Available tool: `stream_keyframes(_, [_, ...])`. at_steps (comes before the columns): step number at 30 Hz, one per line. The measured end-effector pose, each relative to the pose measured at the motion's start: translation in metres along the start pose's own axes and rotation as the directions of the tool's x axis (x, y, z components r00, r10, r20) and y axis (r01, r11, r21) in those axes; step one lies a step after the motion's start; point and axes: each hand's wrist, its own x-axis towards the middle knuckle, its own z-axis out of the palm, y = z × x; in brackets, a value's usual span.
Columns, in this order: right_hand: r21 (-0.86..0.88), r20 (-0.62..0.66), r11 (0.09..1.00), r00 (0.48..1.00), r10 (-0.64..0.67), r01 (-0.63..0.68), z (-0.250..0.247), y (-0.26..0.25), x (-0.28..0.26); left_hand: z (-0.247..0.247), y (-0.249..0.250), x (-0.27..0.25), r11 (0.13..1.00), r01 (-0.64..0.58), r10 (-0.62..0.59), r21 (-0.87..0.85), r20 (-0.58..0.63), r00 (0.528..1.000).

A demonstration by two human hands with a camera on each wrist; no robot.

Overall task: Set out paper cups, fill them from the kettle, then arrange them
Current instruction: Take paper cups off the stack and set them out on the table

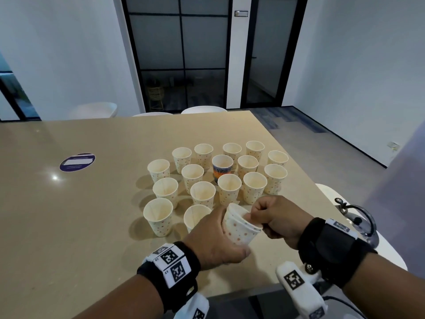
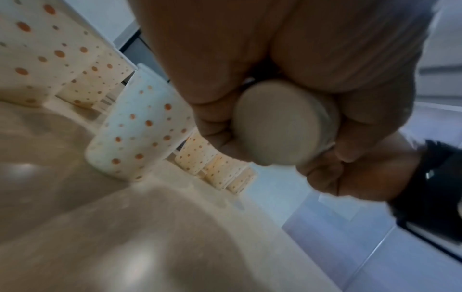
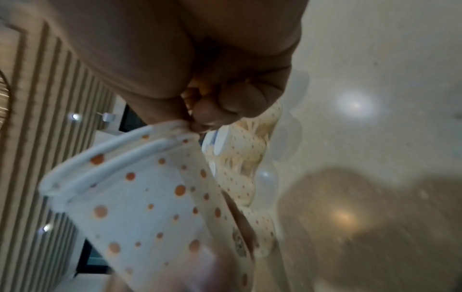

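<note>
Both forearms reach in from the near edge, each wearing a black wrist strap (image 1: 333, 249) with white marker tags. Just above the near part of the beige table (image 1: 92, 226), the left hand (image 1: 216, 240) wraps its fingers round the body of a short stack of dotted paper cups (image 1: 239, 229), which is tilted with its mouth toward the right hand; the left wrist view shows the round base of the stack (image 2: 282, 124) framed by the curled fingers (image 2: 212, 122). Opposite it, the right hand (image 1: 278, 217) is curled, with fingertips (image 3: 205, 116) pinching the rim of the top cup; two rolled rims (image 3: 110, 158) show one behind the other in the right wrist view, so at least two cups are nested. Beyond the hands stand many more dotted cups (image 1: 202, 192) upright on the table in loose rows, mouths open; whether they hold liquid cannot be told. Among them, toward the far side, is one cup with a blue and orange pattern (image 1: 222, 166). A dark kettle (image 1: 358, 223) with a curved handle sits at the right, beside the table's corner. Farther left on the table lies a round purple sticker (image 1: 77, 162). White chair backs (image 1: 202, 109) show past the far edge, before a dark glass door (image 1: 181, 54)
</note>
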Motion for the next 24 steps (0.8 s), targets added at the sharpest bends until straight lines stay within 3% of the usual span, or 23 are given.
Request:
stream_keyframes(10, [-0.217,0.047,0.975,0.998,-0.042,0.051,-0.015,-0.003,0.007,0.019,0.004,0.008,0.999,0.010,-0.011,-0.044,-0.026,1.000])
stream_keyframes(24, [-0.058,0.116,0.998,0.993,0.003,0.004,-0.032,-0.011,0.031,0.016,0.010,0.026,0.996,-0.003,-0.001,-0.091,-0.048,0.999])
